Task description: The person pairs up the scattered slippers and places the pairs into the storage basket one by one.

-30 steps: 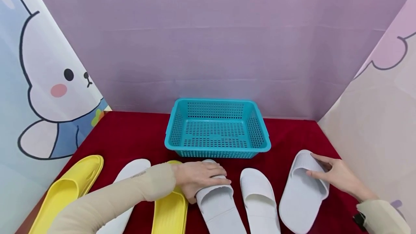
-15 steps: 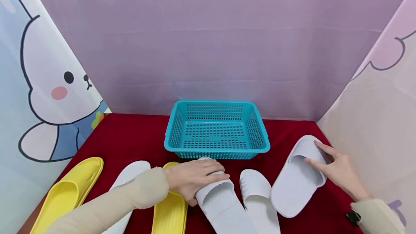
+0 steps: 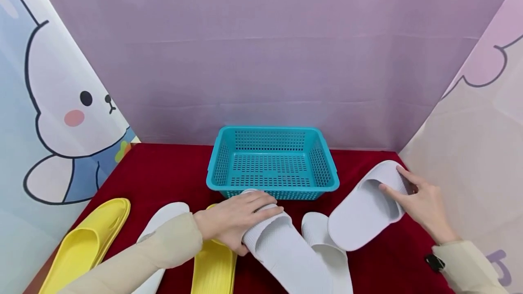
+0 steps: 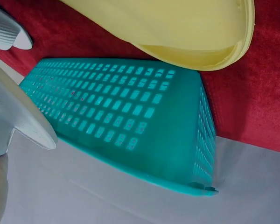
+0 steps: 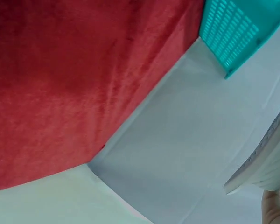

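Observation:
My left hand [image 3: 241, 219] grips a light grey slipper [image 3: 292, 251] over its ribbed strap, its toe tilted up in front of the basket. In the left wrist view that slipper [image 4: 23, 114] shows at the left edge. With thumb and fingers, my right hand [image 3: 425, 205] pinches the strap side of a matching grey slipper [image 3: 359, 217], raised at the right with its heel pointing toward the middle. A white slipper [image 3: 337, 262] lies between them, partly covered by both. Just below my left hand, a yellow slipper [image 3: 214, 267] lies partly hidden.
A turquoise perforated basket [image 3: 273, 189] stands at the back middle of the red cloth [image 3: 171, 167]. To the left lie another white slipper [image 3: 165, 217] under my left sleeve and a yellow slipper [image 3: 73, 257]. Printed fabric walls [image 3: 470, 149] close in the sides.
Both grey slippers have lifted off the cloth. The right one has moved up and left, turning its heel inward; the left one's heel has swung right over the white slipper.

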The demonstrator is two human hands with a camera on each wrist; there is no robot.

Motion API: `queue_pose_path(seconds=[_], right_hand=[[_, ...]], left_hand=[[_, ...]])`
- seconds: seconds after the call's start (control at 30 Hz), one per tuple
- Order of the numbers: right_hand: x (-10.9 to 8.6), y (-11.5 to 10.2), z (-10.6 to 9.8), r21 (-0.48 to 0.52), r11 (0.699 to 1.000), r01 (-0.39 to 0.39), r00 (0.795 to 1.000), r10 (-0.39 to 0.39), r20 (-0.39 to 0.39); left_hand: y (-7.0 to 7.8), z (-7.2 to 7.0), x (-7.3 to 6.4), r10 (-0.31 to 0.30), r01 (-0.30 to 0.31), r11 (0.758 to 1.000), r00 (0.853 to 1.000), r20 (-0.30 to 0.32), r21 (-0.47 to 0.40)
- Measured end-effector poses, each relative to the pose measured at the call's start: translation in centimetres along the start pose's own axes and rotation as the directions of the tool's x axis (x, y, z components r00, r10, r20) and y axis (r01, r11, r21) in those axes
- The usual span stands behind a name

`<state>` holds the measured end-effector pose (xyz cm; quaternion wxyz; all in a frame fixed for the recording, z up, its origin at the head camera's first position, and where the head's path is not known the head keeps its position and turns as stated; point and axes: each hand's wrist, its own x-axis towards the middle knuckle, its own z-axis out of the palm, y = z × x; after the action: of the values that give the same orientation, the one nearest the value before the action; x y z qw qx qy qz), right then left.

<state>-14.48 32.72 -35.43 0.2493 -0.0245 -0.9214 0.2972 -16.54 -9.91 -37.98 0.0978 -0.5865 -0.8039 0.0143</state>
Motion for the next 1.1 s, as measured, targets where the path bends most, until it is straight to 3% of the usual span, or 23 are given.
queue_pose_path(seconds=[0.3, 0.5, 0.73, 0.9, 1.1], right_hand=[[0.8, -0.1, -0.1, 0.055, 0.996, -0.073, 0.996, 0.075, -0.039], [1.3, -0.6, -0.5, 0.076, 0.991, -0.108, 0.99, 0.114, -0.08], [2.2, -1.3, -0.7, 0.139, 0.984, -0.109, 0.983, 0.128, -0.134], [3.2, -2.3, -0.9, 0.108, 0.986, -0.124, 0.982, 0.138, -0.131], [4.5, -3.2, -1.1, 0.211, 0.96, -0.183, 0.959, 0.222, -0.176]], left_hand=[[0.6, -1.3, 0.2, -0.018, 0.016, 1.0, 0.997, -0.073, -0.019], [0.7, -2.6, 0.5, -0.046, 0.047, 0.999, 0.986, -0.16, 0.007], [0.4, -3.7, 0.6, -0.144, 0.163, 0.985, 0.955, -0.259, 0.054], [0.2, -4.6, 0.4, -0.218, 0.238, 0.97, 0.933, -0.286, 0.038], [-0.2, -5.1, 0.1, -0.304, 0.329, 0.944, 0.905, -0.297, 0.035]])
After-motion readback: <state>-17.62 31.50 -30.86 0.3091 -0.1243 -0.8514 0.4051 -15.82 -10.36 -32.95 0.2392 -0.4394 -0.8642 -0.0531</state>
